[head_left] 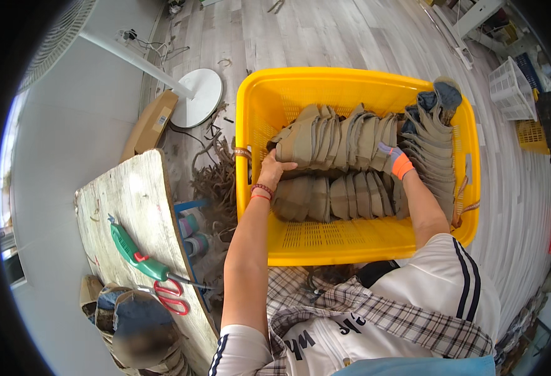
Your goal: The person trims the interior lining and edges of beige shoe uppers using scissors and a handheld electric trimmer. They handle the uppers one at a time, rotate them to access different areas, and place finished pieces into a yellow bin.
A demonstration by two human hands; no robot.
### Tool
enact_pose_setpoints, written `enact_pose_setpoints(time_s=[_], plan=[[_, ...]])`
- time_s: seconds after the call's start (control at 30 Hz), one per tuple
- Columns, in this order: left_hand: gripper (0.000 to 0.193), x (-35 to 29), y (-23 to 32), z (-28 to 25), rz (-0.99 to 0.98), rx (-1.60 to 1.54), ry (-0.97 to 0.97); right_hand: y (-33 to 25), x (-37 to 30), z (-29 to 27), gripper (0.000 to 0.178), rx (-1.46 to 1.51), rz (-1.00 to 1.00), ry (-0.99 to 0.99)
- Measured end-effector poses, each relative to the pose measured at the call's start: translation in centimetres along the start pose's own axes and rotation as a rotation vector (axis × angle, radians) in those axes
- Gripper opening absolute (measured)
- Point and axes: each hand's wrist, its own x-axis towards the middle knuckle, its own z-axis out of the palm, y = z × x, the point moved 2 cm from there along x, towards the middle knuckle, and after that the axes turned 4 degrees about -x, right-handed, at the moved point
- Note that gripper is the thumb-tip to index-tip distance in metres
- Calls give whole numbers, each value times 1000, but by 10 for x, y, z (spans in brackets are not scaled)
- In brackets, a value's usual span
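A yellow plastic basket [357, 258] in front of me holds nested rows of curved tan fabric pieces that look like shoe uppers. At the left end of the far row of tan fabric pieces [316, 139], my left hand [276, 168] grips with its thumb laid over the near side. My right hand [397, 160], in a purple and orange glove, closes on the right end of that row; some of its fingers are hidden. Nearer to me lies a second row of tan pieces [350, 197]. Along the right wall runs another stack [431, 147], with blue fabric at its far end.
Left of the basket, a worn board [125, 194] carries a green electric cutter [134, 254], red-handled scissors [172, 297] and more fabric pieces [144, 319]. Beyond stand a white fan base [197, 97] and a cardboard box [150, 125]. Scrap strips [216, 182] litter the floor.
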Motion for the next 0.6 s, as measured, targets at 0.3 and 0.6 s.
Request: enact_pose_setpoints(time_s=[0.3,0.6], plan=[[36,-103,27,-11,129,-326,2,-8,-30,1,43,-175,-144,-139],[23,-386,103,-80,715,-269,506,-187,-204,173,55,-66,-987,-396]])
